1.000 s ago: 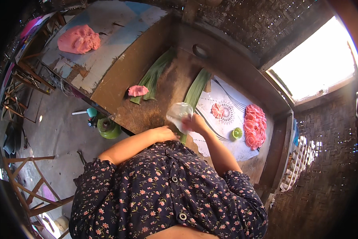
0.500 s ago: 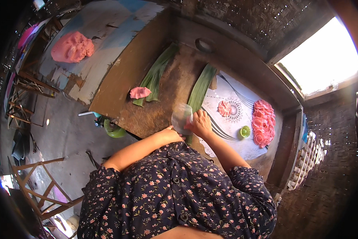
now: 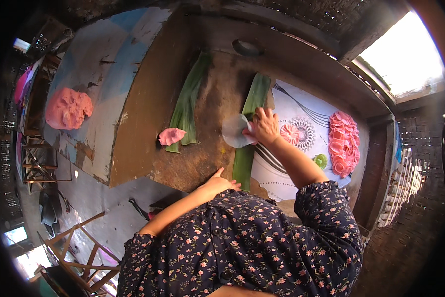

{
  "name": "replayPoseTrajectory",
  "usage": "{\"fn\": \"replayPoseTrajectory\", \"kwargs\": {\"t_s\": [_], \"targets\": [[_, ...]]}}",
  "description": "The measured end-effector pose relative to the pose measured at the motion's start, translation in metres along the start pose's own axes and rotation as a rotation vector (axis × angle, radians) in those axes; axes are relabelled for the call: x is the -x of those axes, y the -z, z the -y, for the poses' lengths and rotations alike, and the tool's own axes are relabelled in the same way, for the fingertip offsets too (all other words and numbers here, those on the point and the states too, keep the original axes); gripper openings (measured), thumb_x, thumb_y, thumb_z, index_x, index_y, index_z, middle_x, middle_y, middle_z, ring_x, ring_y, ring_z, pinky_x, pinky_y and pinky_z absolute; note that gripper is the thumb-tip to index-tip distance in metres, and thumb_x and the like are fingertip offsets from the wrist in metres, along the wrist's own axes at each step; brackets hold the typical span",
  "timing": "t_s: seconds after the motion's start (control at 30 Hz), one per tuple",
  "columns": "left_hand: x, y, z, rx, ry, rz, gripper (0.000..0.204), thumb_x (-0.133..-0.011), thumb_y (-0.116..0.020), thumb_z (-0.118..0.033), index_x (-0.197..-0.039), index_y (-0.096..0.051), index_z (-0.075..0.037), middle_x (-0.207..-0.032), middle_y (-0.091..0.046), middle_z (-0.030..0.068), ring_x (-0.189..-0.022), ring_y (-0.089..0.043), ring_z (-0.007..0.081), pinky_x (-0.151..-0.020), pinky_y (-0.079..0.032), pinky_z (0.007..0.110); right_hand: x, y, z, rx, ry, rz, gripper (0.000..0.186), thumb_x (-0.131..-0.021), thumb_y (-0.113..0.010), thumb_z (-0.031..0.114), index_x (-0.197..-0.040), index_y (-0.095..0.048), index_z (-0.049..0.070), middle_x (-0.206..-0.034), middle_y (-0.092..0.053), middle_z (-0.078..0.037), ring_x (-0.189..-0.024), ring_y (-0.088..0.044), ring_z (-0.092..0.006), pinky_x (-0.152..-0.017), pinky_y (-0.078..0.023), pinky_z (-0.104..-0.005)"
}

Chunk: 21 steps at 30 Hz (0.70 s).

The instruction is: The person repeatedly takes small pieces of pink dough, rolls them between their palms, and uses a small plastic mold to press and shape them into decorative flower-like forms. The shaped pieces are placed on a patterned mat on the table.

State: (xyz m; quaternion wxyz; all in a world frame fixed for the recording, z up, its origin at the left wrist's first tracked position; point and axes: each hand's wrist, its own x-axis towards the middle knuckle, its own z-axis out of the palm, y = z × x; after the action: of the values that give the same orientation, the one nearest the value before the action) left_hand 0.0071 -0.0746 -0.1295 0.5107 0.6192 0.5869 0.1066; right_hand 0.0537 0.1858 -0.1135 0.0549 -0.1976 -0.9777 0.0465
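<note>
My right hand [image 3: 265, 127] is closed on the edge of a round, translucent plastic sheet [image 3: 234, 132], holding it above a long green leaf strip [image 3: 243, 166]. Some pink shows by its thumb; I cannot tell what it is. Near the table's front edge, my left hand [image 3: 218, 185] rests with thumb and fingers apart, its fingertips by the near end of that strip and nothing visible in it. A pink dough lump [image 3: 172, 136] lies at the near end of a second leaf strip [image 3: 188, 106]. Right of my right hand is a ridged pink dough round [image 3: 289, 133].
Pink ridged pieces [image 3: 343, 143] are heaped at the right on a white patterned sheet [image 3: 277, 185], beside a small green cup-like thing [image 3: 320, 161]. A large pink dough mass [image 3: 68, 109] sits on the worn board at left. Raised wooden sides [image 3: 311, 81] edge the table [image 3: 183, 171].
My right hand has moved farther from my body with the plastic sheet. My left hand is now apart from it, with its fingers spread. The whole view has shifted somewhat.
</note>
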Motion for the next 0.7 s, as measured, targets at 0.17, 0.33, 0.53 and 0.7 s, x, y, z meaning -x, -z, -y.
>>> {"fn": "replayPoseTrajectory", "kwargs": {"t_s": [0.17,0.33,0.53,0.7], "targets": [[0.002,0.007,-0.003,-0.144,-0.011,0.062,0.034,-0.091,-0.040,-0.024,-0.122,-0.054,-0.031,-0.124,-0.055,-0.0097,-0.118,-0.048,0.0063,-0.108,0.000,0.057,-0.050,-0.001,-0.034,0.083,-0.074,0.079,0.040,-0.064,-0.064,0.060,-0.086,-0.071,0.026,-0.110,-0.046,-0.003,-0.103,-0.039,-0.0250,-0.078,-0.036,-0.0413],[-0.003,-0.005,0.014,-0.367,-0.043,0.140,0.040,-0.094,-0.033,-0.033,-0.133,-0.041,-0.033,-0.137,-0.041,-0.0133,-0.121,-0.041,-0.0005,-0.103,-0.008,0.065,-0.090,0.005,-0.060,0.086,-0.280,0.093,0.049,-0.068,-0.063,0.058,-0.098,-0.069,0.020,-0.119,-0.045,-0.004,-0.111,-0.039,-0.0257,-0.085,-0.036,-0.0437],[-0.011,-0.011,0.029,-0.282,-0.120,0.009,0.041,-0.095,-0.023,-0.036,-0.131,-0.044,-0.034,-0.122,-0.057,0.0019,-0.109,-0.057,0.0166,-0.102,-0.007,0.064,-0.118,0.020,-0.052,0.058,-0.546,-0.111,0.056,-0.068,-0.064,0.056,-0.098,-0.067,0.009,-0.116,-0.049,-0.007,-0.109,-0.044,-0.0249,-0.085,-0.040,-0.0408],[-0.013,0.011,0.006,-0.373,0.006,0.155,0.039,-0.095,-0.031,-0.033,-0.132,-0.043,-0.030,-0.133,-0.047,-0.0083,-0.116,-0.049,0.0065,-0.105,-0.008,0.061,-0.066,0.049,-0.033,-0.528,-0.583,-0.071,0.053,-0.071,-0.065,0.057,-0.079,-0.065,0.005,-0.077,-0.061,-0.010,-0.070,-0.060,-0.0263,-0.067,-0.048,-0.0355]]}}
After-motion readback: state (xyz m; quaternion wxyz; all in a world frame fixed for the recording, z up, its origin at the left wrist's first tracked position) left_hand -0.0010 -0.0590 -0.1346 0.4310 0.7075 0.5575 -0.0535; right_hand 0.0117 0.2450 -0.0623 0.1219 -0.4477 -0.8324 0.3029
